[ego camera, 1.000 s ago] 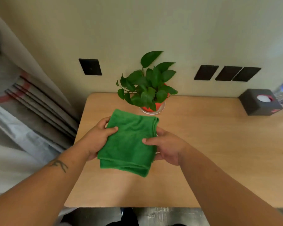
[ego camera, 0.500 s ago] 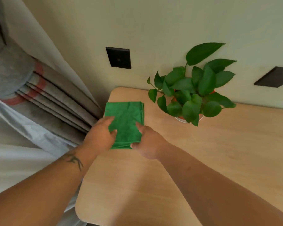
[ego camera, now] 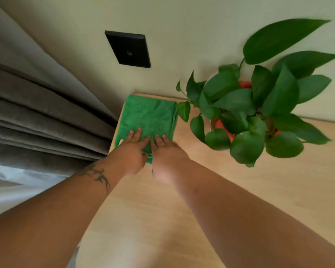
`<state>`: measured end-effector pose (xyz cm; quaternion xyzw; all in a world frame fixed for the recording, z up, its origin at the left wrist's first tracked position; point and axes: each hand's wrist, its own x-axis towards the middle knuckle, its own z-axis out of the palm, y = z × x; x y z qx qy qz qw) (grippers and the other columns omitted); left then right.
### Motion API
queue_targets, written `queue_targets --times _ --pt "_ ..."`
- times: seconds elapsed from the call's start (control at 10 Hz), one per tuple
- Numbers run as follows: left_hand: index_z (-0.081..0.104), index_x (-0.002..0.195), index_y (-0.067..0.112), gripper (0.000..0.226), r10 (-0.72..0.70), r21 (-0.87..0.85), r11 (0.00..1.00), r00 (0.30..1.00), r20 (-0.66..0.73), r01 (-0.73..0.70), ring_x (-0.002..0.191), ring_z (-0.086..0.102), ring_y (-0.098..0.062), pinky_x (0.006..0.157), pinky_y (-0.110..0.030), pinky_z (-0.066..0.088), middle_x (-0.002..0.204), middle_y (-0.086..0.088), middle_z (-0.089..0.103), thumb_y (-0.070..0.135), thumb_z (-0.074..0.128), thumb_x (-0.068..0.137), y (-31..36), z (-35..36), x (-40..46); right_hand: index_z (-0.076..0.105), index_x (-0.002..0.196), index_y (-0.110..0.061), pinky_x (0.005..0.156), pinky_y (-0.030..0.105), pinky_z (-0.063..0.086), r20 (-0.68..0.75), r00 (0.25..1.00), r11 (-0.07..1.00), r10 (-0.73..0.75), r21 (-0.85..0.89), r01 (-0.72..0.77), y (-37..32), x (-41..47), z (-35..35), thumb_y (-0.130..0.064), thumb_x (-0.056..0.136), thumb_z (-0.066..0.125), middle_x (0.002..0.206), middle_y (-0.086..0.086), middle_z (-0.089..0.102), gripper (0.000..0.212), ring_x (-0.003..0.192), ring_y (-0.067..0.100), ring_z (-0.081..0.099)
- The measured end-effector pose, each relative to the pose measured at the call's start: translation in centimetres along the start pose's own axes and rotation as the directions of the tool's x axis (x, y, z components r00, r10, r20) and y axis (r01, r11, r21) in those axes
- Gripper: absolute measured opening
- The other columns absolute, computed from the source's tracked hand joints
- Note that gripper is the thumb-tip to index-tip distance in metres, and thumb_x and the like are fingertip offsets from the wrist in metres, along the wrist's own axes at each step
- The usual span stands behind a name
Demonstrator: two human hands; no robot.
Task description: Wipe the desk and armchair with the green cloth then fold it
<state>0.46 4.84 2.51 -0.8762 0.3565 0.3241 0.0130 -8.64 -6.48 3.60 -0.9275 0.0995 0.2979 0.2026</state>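
The green cloth (ego camera: 149, 115) lies folded into a flat rectangle on the far left corner of the wooden desk (ego camera: 211, 190), against the wall. My left hand (ego camera: 131, 149) rests palm down on its near left part, fingers stretched out. My right hand (ego camera: 166, 151) lies flat beside it on the cloth's near right part, fingers also extended. The two hands touch side by side. Neither hand grips the cloth. The armchair is out of view.
A leafy green plant in an orange pot (ego camera: 249, 113) stands just right of the cloth, its leaves reaching close to the cloth's edge. Grey curtains (ego camera: 37, 122) hang left of the desk. A black wall plate (ego camera: 128, 49) sits above the corner.
Both hands carried the folded cloth from the desk's middle to its far left corner, laid it down, and now rest flat on top of it instead of holding it.
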Motion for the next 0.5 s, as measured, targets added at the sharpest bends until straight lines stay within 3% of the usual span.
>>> queue_targets --times 0.2,0.3,0.4,0.5 --pt "0.015 0.158 0.02 0.07 -0.021 0.018 1.0 0.999 0.032 0.02 0.155 -0.001 -0.033 0.125 -0.039 0.008 0.168 -0.013 -0.005 0.03 0.052 0.1 0.4 -1.8 1.6 0.003 0.162 -0.011 0.127 0.043 0.015 -0.034 0.999 0.999 -0.022 0.028 0.023 1.2 1.2 -1.4 -0.025 0.096 0.06 0.172 0.008 -0.002 0.088 0.158 0.026 0.003" --pt "0.021 0.157 0.019 0.07 -0.038 -0.032 0.999 0.999 -0.035 0.037 0.154 0.009 -0.032 0.123 -0.033 0.012 0.168 -0.015 0.003 0.03 0.055 0.098 0.9 -1.7 0.6 0.011 0.161 -0.011 0.127 0.041 0.018 -0.074 0.996 0.998 -0.04 0.054 0.044 1.8 -0.6 -1.3 -0.029 0.097 0.06 0.172 0.01 0.006 0.083 0.158 0.025 0.008" --pt "0.033 0.153 0.019 0.066 -0.041 -0.091 0.996 0.988 -0.147 0.027 0.15 0.025 -0.031 0.12 -0.036 0.026 0.165 -0.012 0.021 0.033 0.058 0.094 1.7 -0.4 -1.8 0.016 0.161 -0.016 0.124 0.039 0.025 -0.038 0.999 0.995 -0.004 0.101 0.007 2.2 -3.4 -0.7 -0.032 0.097 0.06 0.171 0.006 0.012 0.079 0.156 0.024 0.017" --pt "0.045 0.147 0.02 0.057 -0.021 -0.132 0.991 0.986 -0.164 -0.001 0.141 0.039 -0.03 0.114 -0.037 0.036 0.157 -0.007 0.038 0.033 0.057 0.093 2.7 1.1 -4.3 0.025 0.159 -0.022 0.114 0.042 0.041 -0.042 0.998 0.988 0.048 0.148 -0.042 2.3 -6.1 -0.2 -0.032 0.097 0.057 0.163 0.006 0.036 0.07 0.144 0.027 0.042"
